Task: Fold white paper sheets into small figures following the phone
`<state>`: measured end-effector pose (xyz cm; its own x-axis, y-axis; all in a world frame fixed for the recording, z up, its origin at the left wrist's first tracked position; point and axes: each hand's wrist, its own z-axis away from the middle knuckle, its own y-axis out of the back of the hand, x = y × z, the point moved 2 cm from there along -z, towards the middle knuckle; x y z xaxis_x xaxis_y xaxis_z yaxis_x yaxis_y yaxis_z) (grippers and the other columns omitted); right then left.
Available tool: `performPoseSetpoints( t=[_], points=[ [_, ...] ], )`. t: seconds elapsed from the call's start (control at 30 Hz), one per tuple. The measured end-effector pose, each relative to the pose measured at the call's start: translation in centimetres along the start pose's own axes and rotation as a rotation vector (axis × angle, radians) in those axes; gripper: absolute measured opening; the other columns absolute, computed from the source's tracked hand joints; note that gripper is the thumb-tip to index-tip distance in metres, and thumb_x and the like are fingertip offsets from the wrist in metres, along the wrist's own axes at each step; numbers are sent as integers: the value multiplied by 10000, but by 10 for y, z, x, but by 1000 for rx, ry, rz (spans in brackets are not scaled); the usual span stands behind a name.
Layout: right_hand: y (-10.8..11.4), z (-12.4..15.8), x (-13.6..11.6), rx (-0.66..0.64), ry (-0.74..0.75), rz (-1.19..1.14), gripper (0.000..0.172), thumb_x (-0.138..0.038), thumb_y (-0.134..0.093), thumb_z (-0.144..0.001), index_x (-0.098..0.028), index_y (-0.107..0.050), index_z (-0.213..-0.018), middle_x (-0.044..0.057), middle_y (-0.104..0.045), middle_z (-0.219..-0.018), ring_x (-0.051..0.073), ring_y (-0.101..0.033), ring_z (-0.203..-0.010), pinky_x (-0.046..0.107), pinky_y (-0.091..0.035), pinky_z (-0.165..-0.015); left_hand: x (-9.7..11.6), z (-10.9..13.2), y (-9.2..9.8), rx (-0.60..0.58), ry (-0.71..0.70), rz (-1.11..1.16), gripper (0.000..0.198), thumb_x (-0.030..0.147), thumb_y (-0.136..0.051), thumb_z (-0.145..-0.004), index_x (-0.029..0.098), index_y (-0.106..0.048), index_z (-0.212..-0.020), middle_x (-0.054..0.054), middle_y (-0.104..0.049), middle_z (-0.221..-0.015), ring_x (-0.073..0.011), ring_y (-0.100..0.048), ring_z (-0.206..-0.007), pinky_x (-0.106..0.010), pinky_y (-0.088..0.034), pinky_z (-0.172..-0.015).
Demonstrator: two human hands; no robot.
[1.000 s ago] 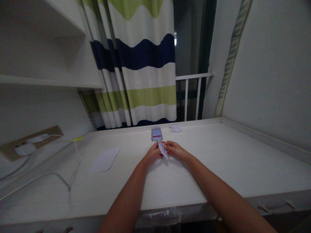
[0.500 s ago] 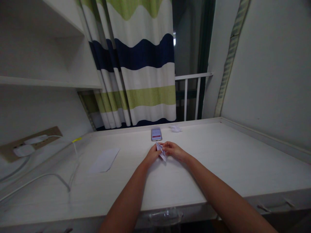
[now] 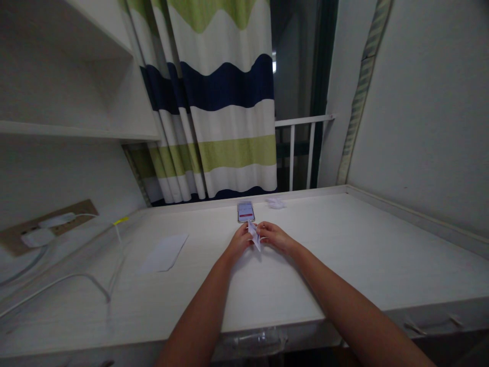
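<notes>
Between my hands is a small folded piece of white paper (image 3: 254,236), pointed at its near end and held just above the desk. My left hand (image 3: 240,241) is closed on its left side. From the right, my right hand (image 3: 273,236) pinches it with bent fingers. A phone (image 3: 245,211) with a lit screen lies right behind the paper. Farther back and to the right lies another folded white paper piece (image 3: 275,203), its exact shape unclear. Flat white sheets (image 3: 167,253) rest on the desk to the left.
The white desk (image 3: 344,244) has a raised rim at the back and right. White cables (image 3: 82,275) run from a power strip (image 3: 48,227) at the left wall. A striped curtain (image 3: 233,122) hangs behind. Below the front edge is a clear plastic object (image 3: 262,340).
The folded paper has turned slightly and now stands more upright, with its top a little farther right. My fingers have shifted their grip on it.
</notes>
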<state>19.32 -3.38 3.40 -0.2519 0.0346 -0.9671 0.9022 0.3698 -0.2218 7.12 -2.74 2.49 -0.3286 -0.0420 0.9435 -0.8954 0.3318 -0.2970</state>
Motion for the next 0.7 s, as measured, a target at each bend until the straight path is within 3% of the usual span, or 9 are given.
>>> performPoseSetpoints(
  t=[0.33,0.7],
  points=[
    [6,-5,7,9,40,22,264,-357,-664,-568,-167,-504,-656,-15,-542,-677,102,-505,-634,242,-375,-595,-2,-2,4,20,-2,43,278,166,-585,-553,180,-558,-829,-35,-565,-824,-136,-527,-710,-253,-418,-612],
    [4,-6,6,14,56,8,276,-366,-655,-564,-180,-492,-684,-29,-549,-643,94,-514,-588,239,-377,-585,-1,-3,4,-6,-10,53,268,147,-545,-545,165,-565,-812,-32,-567,-774,-128,-516,-676,-238,-404,-588]
  ],
)
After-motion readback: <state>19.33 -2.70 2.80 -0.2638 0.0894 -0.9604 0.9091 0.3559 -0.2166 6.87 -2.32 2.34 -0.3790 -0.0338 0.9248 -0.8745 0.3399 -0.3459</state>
